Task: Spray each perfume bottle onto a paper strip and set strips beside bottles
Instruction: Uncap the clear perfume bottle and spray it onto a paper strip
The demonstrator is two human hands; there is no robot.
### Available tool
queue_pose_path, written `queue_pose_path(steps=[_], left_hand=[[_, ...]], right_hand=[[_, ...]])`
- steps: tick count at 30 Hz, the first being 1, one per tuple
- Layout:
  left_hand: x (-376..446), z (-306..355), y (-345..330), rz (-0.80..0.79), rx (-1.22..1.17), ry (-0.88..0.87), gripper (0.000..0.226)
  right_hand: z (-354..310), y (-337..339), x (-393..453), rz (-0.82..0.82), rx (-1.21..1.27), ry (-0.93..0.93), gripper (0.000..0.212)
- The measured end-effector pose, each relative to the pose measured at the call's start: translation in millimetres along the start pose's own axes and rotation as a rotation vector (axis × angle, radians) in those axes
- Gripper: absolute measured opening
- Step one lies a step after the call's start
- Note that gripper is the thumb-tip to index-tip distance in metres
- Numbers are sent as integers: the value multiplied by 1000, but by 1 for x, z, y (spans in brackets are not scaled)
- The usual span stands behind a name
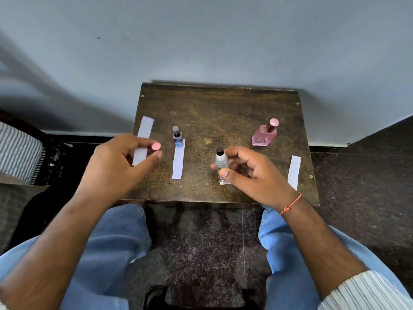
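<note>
My right hand [250,173] grips a small clear perfume bottle [221,162] with a black spray top, near the front middle of the brown table [223,113]. My left hand [118,162] pinches a small pink cap [156,146] above a white paper strip [144,133] at the table's left edge. A dark blue bottle [177,136] stands at the far end of a second strip [178,162]. At the back right stands a pink bottle [264,135] with its pink cap on. A third strip [294,168] lies at the right edge.
The small table stands against a grey wall [201,41]. Dark speckled floor [357,175] surrounds it. My knees in blue jeans [116,238] sit under the table's front edge. A striped cloth [17,151] is at the left.
</note>
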State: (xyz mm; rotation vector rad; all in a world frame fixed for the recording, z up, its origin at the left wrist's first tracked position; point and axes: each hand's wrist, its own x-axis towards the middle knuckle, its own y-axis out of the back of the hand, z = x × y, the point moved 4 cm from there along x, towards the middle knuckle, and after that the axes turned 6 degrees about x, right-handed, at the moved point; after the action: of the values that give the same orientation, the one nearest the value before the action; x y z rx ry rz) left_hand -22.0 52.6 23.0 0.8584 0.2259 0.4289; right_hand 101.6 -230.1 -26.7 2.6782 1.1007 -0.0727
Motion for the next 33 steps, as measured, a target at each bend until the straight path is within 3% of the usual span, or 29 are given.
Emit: queue_pose_path(steps=[3, 12, 19, 21, 25, 29, 33], left_hand=[[4, -18, -11, -75, 298, 23, 25], [2, -20, -5, -153, 288, 146, 41], [-14, 29, 20, 162, 279, 26, 14], [-21, 42, 13, 109, 144, -19, 20], [-32, 71, -30, -183, -450, -13, 37], [-36, 88, -76, -322, -692, 88, 77], [-26, 87, -100, -319, -716, 141, 28]], right_hand=[[-1, -6, 1, -7, -10, 10, 36], [-8, -13, 3, -26, 50, 9, 24], [-23, -17, 4, -100, 766, -182, 28], [-24, -20, 3, -135, 894, -248, 31], [-22, -19, 1, -171, 1004, -282, 35], [-19, -15, 2, -86, 916, -300, 50], [-15, -11, 4, 24, 864, -280, 59]])
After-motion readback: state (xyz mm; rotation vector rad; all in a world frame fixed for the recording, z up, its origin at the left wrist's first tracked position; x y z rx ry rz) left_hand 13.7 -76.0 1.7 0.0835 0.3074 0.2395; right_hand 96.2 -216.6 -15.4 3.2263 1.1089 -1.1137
